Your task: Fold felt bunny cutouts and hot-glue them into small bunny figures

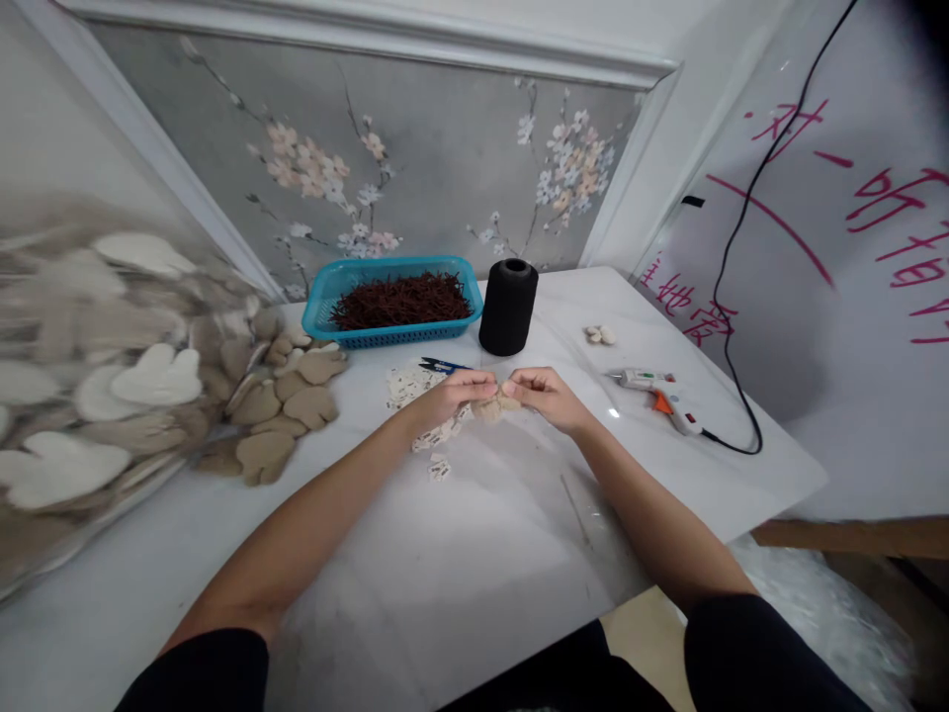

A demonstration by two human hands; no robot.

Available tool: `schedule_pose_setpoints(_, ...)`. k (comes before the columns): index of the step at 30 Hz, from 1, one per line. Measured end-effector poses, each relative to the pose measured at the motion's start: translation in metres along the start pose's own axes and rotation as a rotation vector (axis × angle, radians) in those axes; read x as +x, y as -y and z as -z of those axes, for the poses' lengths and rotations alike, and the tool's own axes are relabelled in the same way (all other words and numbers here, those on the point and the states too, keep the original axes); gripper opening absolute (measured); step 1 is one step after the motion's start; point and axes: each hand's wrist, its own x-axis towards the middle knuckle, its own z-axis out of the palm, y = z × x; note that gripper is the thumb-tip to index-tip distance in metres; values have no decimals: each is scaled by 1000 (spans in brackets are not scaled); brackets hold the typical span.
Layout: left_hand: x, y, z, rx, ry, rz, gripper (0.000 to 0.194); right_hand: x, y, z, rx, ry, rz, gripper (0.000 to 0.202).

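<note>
My left hand (461,389) and my right hand (547,391) meet over the middle of the table, fingertips pinched on a small beige fabric piece (495,406). Its exact shape is partly covered by my fingers. Small white printed labels (439,467) lie scattered beneath and beside my left hand. Just beyond that hand rest dark blue thread snips (439,365). A black thread cone (508,307) stands upright behind my hands.
A blue basket (311,314) of dark brown strips stands at the back. Stuffed beige mitten-like pieces (305,407) spill from a clear bag (96,539) at left. To the right are small cream pieces (599,335) and a corded glue gun (658,388) near the table edge.
</note>
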Motion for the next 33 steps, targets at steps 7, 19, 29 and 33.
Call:
schedule_pose_setpoints(7,6,8,-10,-102,-193,-136,32,-4,-3,-7,33,-222,37,52)
schedule_pose_setpoints(19,8,21,-22,16,-278,-223,35,-6,-6,-10,-98,-128,34,40)
schedule_pose_setpoints(29,-1,3,-25,361,-365,-270,48,-7,-10,-3,-75,-127,-17,25)
schedule_pose_setpoints(33,1,4,-35,104,-414,-353,45,-4,-11,-8,-378,-283,36,24)
